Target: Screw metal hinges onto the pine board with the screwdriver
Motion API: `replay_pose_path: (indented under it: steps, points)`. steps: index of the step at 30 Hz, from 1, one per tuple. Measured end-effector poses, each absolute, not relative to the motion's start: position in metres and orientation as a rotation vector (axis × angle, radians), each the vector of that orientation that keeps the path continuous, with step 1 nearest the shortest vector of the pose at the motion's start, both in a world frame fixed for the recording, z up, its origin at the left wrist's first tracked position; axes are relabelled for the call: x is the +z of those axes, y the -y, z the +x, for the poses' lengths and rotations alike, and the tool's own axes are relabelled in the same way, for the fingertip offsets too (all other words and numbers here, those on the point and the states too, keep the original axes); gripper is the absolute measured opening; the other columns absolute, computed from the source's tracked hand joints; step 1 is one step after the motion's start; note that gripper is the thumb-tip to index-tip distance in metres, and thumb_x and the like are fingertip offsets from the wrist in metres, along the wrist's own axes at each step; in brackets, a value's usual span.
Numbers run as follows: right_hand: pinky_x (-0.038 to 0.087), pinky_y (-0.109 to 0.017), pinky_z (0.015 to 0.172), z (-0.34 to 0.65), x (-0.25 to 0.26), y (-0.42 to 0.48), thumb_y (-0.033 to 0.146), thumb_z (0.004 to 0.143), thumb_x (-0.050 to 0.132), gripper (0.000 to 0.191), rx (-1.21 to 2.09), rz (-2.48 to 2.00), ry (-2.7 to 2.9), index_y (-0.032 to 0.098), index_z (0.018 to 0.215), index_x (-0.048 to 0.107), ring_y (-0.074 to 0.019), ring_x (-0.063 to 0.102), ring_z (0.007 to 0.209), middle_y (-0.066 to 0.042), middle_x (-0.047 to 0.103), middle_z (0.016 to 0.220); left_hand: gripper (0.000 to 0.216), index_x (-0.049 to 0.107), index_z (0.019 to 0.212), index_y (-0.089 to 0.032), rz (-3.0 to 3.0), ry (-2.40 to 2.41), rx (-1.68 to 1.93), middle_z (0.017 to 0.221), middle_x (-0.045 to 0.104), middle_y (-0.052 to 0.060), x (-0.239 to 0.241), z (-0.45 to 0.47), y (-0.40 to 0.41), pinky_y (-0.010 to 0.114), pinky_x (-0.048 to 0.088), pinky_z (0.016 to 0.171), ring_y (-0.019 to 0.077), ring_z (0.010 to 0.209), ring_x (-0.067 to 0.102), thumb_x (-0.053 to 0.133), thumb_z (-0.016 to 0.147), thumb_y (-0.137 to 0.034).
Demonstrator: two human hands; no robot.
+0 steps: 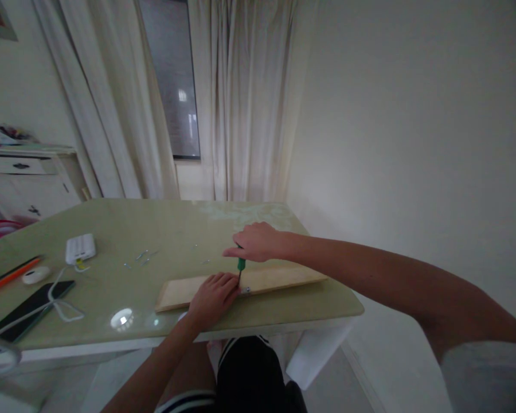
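My right hand point(258, 241) is closed around the green handle of a screwdriver point(241, 264), which stands nearly upright with its shaft pointing down at a pale wooden board point(284, 280). My left hand point(214, 295) presses on the board, its fingers closed together beside the screwdriver's tip. A small metal piece point(246, 291) sits at the board's front edge, just right of those fingertips; its exact kind is too small to make out. The fingers hide the tip and whatever it touches.
Several small screws point(141, 254) lie on the green tabletop point(189, 223) behind the board. To the left are a white power bank point(80, 248) with a cable, a dark phone point(26, 312), a round white object point(35, 275) and an orange-and-black tool point(12, 274). A wall borders the right side.
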State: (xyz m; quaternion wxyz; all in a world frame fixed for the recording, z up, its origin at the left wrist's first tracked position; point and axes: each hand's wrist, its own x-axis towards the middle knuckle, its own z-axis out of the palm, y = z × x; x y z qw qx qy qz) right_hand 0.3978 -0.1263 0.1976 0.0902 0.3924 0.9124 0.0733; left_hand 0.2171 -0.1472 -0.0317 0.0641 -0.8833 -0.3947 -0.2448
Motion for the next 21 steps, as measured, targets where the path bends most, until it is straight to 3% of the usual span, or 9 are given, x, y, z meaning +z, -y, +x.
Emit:
replay_pose_path:
  steps: [2, 7, 10, 13, 15, 19, 21]
  points:
    - [0.050, -0.039, 0.074, 0.3973, 0.1941, 0.1246, 0.053, 0.111, 0.034, 0.052, 0.268, 1.192, -2.713, 0.019, 0.112, 0.073, -0.0331, 0.074, 0.098, -0.019, 0.079, 0.110, 0.019, 0.066, 0.116, -0.024, -2.667, 1.197, -0.726, 0.120, 0.075, 0.007, -0.0324, 0.2170, 0.1469, 0.044, 0.051, 0.093, 0.0266, 0.108, 0.067, 0.050, 0.111, -0.032]
    - [0.049, -0.035, 0.092, 0.3994, 0.1947, 0.1243, 0.030, 0.112, 0.043, 0.030, 0.193, 0.411, -2.913, 0.020, 0.129, 0.065, -0.0235, 0.070, 0.108, -0.013, 0.077, 0.119, 0.018, 0.068, 0.111, -0.023, -2.651, 1.205, -0.729, 0.108, 0.075, 0.007, -0.0348, 0.2167, 0.1467, 0.043, 0.051, 0.091, 0.0273, 0.103, 0.067, 0.053, 0.110, -0.034]
    - [0.051, -0.036, 0.087, 0.4018, 0.1975, 0.1220, 0.042, 0.110, 0.046, 0.037, 0.123, 0.709, -2.871, 0.019, 0.133, 0.065, -0.0269, 0.071, 0.109, -0.015, 0.077, 0.122, 0.016, 0.068, 0.111, -0.023, -2.667, 1.196, -0.763, 0.111, 0.075, 0.007, -0.0343, 0.2170, 0.1472, 0.042, 0.050, 0.090, 0.0267, 0.104, 0.067, 0.054, 0.109, -0.032]
    - [0.051, -0.038, 0.074, 0.4016, 0.1969, 0.1212, 0.061, 0.109, 0.038, 0.057, 0.199, 1.210, -2.686, 0.017, 0.117, 0.073, -0.0333, 0.073, 0.100, -0.020, 0.079, 0.112, 0.016, 0.067, 0.116, -0.025, -2.681, 1.190, -0.790, 0.119, 0.075, 0.006, -0.0347, 0.2168, 0.1461, 0.041, 0.050, 0.092, 0.0256, 0.107, 0.067, 0.054, 0.110, -0.032]
    - [0.049, -0.037, 0.074, 0.4003, 0.1964, 0.1237, 0.056, 0.111, 0.035, 0.053, 0.210, 1.175, -2.695, 0.018, 0.116, 0.073, -0.0318, 0.073, 0.099, -0.018, 0.079, 0.112, 0.015, 0.067, 0.116, -0.025, -2.681, 1.191, -0.775, 0.120, 0.075, 0.005, -0.0357, 0.2162, 0.1447, 0.041, 0.049, 0.092, 0.0253, 0.108, 0.068, 0.055, 0.110, -0.032]
    - [0.049, -0.033, 0.081, 0.3991, 0.1990, 0.1285, 0.032, 0.109, 0.046, 0.032, 0.113, 0.597, -2.870, 0.024, 0.134, 0.064, -0.0247, 0.070, 0.108, -0.012, 0.075, 0.125, 0.016, 0.067, 0.112, -0.023, -2.675, 1.199, -0.732, 0.113, 0.076, 0.006, -0.0357, 0.2149, 0.1441, 0.042, 0.050, 0.091, 0.0272, 0.107, 0.068, 0.059, 0.108, -0.036]
    - [0.050, -0.033, 0.081, 0.3997, 0.2002, 0.1265, 0.034, 0.107, 0.050, 0.032, 0.092, 0.658, -2.867, 0.023, 0.135, 0.064, -0.0251, 0.070, 0.108, -0.013, 0.075, 0.126, 0.021, 0.067, 0.112, -0.024, -2.688, 1.205, -0.745, 0.117, 0.075, 0.007, -0.0340, 0.2148, 0.1457, 0.043, 0.050, 0.093, 0.0282, 0.109, 0.068, 0.064, 0.105, -0.044]
